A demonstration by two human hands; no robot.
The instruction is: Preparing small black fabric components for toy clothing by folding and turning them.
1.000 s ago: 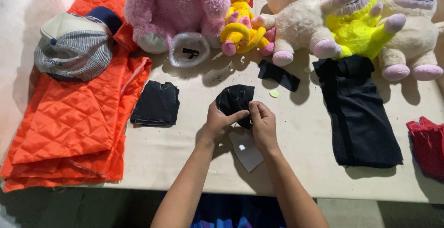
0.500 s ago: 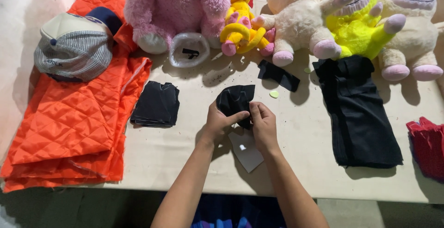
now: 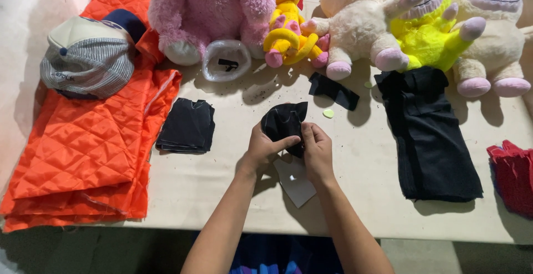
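left hand [image 3: 261, 151] + right hand [image 3: 317, 151]: fingers pinched on small black fabric piece [image 3: 284, 123], lifted off bench [image 3: 355, 157] centre for working its edge | white card [image 3: 297, 182] beneath at 6 | folded black stack [image 3: 187, 125] at 9 | plush toys [image 3: 355, 18] at 12

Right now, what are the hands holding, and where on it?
Both the left hand and right hand pinch a small black fabric piece at its lower edge, above the table.
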